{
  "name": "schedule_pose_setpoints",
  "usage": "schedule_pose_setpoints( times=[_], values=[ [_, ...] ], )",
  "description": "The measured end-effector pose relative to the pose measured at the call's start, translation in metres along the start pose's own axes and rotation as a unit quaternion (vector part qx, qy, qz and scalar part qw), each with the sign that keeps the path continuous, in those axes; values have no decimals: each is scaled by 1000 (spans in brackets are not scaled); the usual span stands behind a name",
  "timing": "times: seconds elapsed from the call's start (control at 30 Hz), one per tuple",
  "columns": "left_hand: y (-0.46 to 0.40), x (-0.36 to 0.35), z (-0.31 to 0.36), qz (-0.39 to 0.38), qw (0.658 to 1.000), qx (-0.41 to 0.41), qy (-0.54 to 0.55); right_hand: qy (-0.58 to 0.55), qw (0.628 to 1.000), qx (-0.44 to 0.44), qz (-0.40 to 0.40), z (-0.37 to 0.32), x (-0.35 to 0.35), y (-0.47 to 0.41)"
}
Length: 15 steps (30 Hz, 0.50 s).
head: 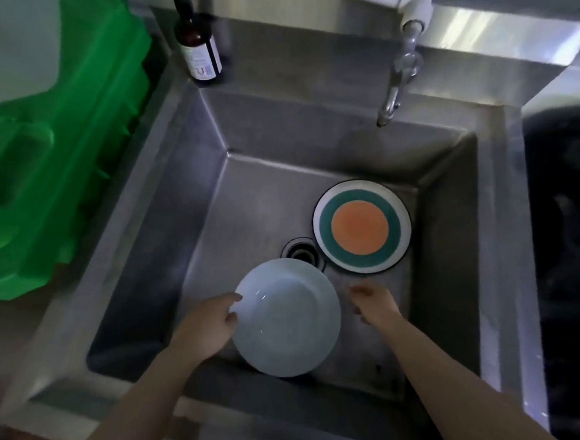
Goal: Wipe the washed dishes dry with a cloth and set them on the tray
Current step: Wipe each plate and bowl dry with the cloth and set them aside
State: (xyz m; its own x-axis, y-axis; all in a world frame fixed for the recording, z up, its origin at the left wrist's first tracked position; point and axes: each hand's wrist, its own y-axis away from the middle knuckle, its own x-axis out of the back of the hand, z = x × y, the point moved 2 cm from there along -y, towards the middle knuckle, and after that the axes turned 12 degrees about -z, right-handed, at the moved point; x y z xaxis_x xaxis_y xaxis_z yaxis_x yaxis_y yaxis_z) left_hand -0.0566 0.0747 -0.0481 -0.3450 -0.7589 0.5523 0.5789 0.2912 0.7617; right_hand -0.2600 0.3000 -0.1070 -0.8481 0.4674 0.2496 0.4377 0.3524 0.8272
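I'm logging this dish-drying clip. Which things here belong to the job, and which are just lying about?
Job: pale blue plate, gripped at its rim by the left hand; striped plate lying in the sink; right hand, holding nothing.

Lying about: brown bottle, tap, green plastic crate.

- A shiny metal sink (pixel 455 242) has a round drain (pixel 301 250) in its floor.
- A tap (pixel 398 74) hangs over the back.
- A brown bottle (pixel 198 51) stands at the back left corner.
- A green plastic thing (pixel 38 168) sits left of the sink.
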Motion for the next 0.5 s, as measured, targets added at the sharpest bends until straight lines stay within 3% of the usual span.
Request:
schedule_pose_setpoints(
  times=[0.17,0.33,0.5],
  values=[
    [-42,-8,-16,-54,997,24,58,-246,957,-151,26,28,2,-48],
    [-84,-21,-26,-72,978,44,193,-419,898,-134,32,46,9,-98],
    [-103,-34,-28,-62,922,97,370,-504,849,-134,79,46,15,-128]
  ],
)
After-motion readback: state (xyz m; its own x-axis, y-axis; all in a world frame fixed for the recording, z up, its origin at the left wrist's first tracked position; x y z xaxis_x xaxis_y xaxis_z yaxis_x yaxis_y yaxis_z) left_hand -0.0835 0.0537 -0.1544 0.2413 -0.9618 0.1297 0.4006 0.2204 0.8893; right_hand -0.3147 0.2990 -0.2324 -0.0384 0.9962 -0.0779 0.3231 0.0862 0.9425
